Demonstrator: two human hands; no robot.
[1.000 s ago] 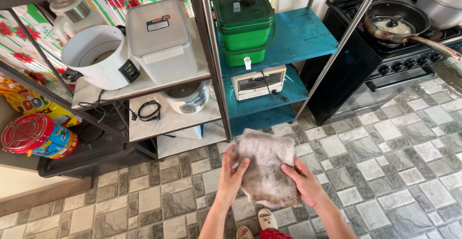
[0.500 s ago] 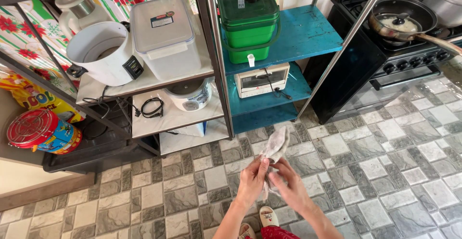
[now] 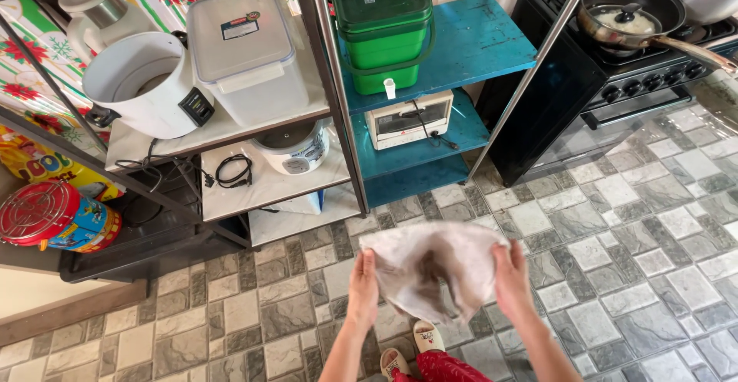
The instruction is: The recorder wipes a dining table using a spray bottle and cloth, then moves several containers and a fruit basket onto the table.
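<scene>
I hold a pale, stained cloth point(image 3: 434, 267) stretched between my two hands above the tiled floor point(image 3: 615, 220), in front of the metal shelf unit point(image 3: 330, 82). My left hand point(image 3: 364, 278) pinches the cloth's left edge with fingers curled over it, and my right hand point(image 3: 511, 274) grips the right edge the same way, so both are closed on fabric and held apart. As far as I can judge, the cloth is opened out at its top edge but not flat: the upper hem runs nearly taut from hand to hand, while the middle sags and bunches into a loose point below, so any smoothing or folding is not yet done. It looks thin and limp, off-white with a greyish-brown smear through the centre, and creased. My slippered feet point(image 3: 415, 347) show directly beneath it. On the shelves beyond sit a white rice cooker point(image 3: 146, 82), a lidded white box point(image 3: 246, 51), a green lidded bin point(image 3: 384, 24) on the blue shelf and a small toaster oven point(image 3: 407, 118) below it; a pan point(image 3: 630, 17) rests on the black stove at the far right.
</scene>
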